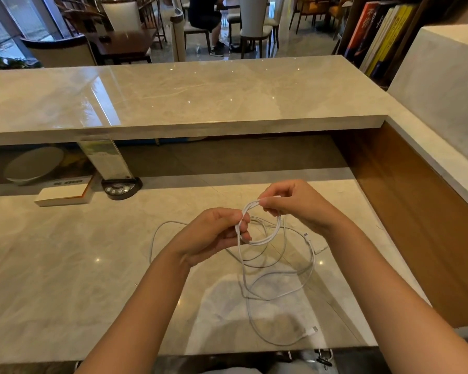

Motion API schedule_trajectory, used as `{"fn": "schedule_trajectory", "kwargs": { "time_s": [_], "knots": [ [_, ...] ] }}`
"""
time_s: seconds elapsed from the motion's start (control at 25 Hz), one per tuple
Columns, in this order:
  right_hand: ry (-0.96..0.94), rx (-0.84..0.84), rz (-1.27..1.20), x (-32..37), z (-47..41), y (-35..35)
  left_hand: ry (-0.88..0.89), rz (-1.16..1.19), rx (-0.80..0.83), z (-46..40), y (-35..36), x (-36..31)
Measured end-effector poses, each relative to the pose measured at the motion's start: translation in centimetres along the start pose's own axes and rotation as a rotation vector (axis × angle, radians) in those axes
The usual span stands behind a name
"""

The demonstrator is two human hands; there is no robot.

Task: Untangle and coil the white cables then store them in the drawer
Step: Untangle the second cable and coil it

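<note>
Marble tabletop (65, 279) fills the view, pale and glossy, and on it sprawl the white cables (278, 276), loose loops tangled together right below both hands, trailing toward the near edge. One plug (310, 331) lies near that edge, pointing right; another connector (307, 237) sits just right of the hands. Up above the tangle, a small coil (265, 233) is forming, its ring hanging between the two hands. The left hand (214, 236) pinches the coil's left side, fingers curled round the strands. The right hand (295, 203) pinches the top of the ring, thumb and fingers closed on it. The slack runs down and toward the person from the coil, so I'd say the right hand is better placed to feed the next loop. No drawer in sight.
</note>
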State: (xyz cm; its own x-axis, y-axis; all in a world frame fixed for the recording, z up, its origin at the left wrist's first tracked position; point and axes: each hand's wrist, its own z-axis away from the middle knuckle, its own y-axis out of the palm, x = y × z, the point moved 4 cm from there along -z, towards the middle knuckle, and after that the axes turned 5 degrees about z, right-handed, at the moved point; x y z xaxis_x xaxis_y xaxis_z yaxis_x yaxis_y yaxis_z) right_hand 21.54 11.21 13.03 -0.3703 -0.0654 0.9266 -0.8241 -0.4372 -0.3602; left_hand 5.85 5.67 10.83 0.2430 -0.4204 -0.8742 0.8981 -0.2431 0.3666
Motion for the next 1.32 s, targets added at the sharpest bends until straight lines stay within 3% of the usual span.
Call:
{"fn": "schedule_trajectory", "kwargs": {
  "time_s": [0.12, 0.24, 0.32, 0.4, 0.52, 0.68, 0.88, 1.0, 1.16, 1.32],
  "knots": [
    [0.001, -0.084, -0.121, -1.1, 0.1, 0.4, -0.004, 0.281, 0.054, -0.4, 0.7, 1.2],
    [-0.021, -0.138, -0.082, -1.6, 0.2, 0.2, -0.015, 0.349, 0.071, -0.8, 0.6, 1.8],
    [0.034, -0.141, -0.296, -2.5, 0.4, 0.6, 0.055, 0.439, 0.003, -1.3, 0.3, 1.7],
    [0.134, 0.026, -0.545, -3.9, 1.1, 3.2, 0.154, 0.522, -0.056, -1.6, -0.1, 1.2],
    [0.108, 0.437, -0.212, -5.1, 3.8, 7.6, 0.259, 0.538, -0.111, -1.7, -0.8, 0.3],
    [0.081, 0.493, -0.100, -6.1, 4.2, 5.9, 0.302, 0.524, -0.144, -1.0, -1.9, -0.6],
    [0.249, 0.413, 0.091, -7.9, 3.0, -1.1, 0.307, 0.495, -0.089, 0.0, -3.2, -1.5],
    [0.348, 0.373, 0.297, -7.4, 1.8, -4.5, 0.260, 0.331, -0.046, 0.6, -3.3, -1.6],
    [0.368, 0.023, 0.645, -4.1, -0.8, -5.8, 0.156, 0.037, -0.057, 0.2, -2.5, -0.1],
    [0.284, -0.260, 0.419, -1.2, -1.7, -2.9, 0.103, -0.116, -0.130, -0.2, -2.2, 1.2]
  ]
}}
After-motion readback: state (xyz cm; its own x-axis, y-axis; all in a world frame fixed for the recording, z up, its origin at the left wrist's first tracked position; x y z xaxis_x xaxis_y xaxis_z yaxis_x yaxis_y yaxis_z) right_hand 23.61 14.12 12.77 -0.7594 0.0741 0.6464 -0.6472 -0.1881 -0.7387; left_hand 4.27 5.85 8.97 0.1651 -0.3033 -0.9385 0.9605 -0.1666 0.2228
